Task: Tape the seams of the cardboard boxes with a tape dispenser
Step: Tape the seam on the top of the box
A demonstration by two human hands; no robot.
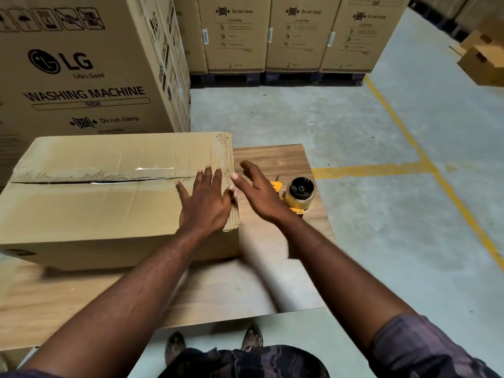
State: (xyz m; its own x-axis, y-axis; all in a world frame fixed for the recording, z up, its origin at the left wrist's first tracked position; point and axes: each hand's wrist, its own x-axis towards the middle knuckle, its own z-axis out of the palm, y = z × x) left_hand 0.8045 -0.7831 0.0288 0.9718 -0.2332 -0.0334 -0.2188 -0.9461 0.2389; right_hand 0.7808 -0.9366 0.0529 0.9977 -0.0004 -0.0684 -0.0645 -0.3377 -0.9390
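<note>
A closed cardboard box (pixel 90 208) lies on a wooden table (pixel 275 156), its top seam running left to right with a short strip of clear tape near the middle. My left hand (pixel 207 200) presses flat on the box top near its right end, fingers straight. My right hand (pixel 259 192) hovers open just right of the box's right edge, above the table. Behind that hand a yellow tape dispenser (pixel 298 195) with a brown tape roll rests on the table, partly hidden by the hand.
Tall washing-machine cartons (pixel 81 66) stand right behind the box on the left, and a row of them (pixel 297 34) on pallets farther back. Smaller boxes (pixel 482 64) sit at the far right. Yellow lines (pixel 409 143) mark the concrete floor. My feet (pixel 253 336) show below the table's edge.
</note>
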